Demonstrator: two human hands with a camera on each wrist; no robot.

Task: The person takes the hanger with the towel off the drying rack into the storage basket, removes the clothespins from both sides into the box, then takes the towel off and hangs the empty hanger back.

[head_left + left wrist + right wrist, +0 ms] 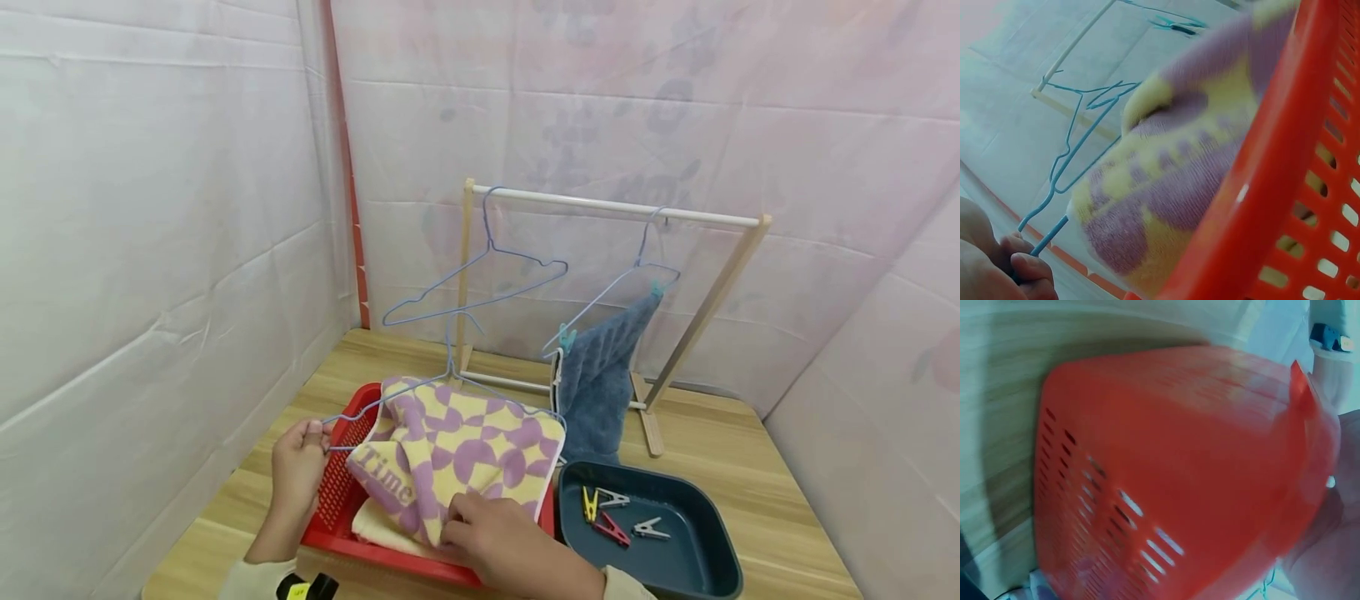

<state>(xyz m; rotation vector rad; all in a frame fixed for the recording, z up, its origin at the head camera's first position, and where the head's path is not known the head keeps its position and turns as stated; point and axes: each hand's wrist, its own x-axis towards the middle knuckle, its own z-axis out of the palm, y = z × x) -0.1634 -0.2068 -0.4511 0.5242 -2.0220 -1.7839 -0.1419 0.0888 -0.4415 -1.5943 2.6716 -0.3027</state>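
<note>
Right hand [498, 537] pinches one towel [476, 454], left hand [298, 468] one of three hangers [451, 358]; four loose clips [613, 531], wooden counter [772, 500], pale sheeting [600, 125].

L grip [297, 462] pinched, R grip [495, 537] lower, fingers curled;

The towel [474, 454], yellow with purple rounded shapes and a pale edging, spreads across the lower centre of the frame, creased into a raised fold on its left; purple lettering, "Time", runs slantwise near its left corner. The right hand [498, 533] pinches its lower edge. The hanger [450, 367], thin blue wire, lies with its hook toward the frame's centre and its shoulders crossing over the towel's upper part; the towel hides most of its lower bar. The left hand [298, 462] grips its left end.
</note>
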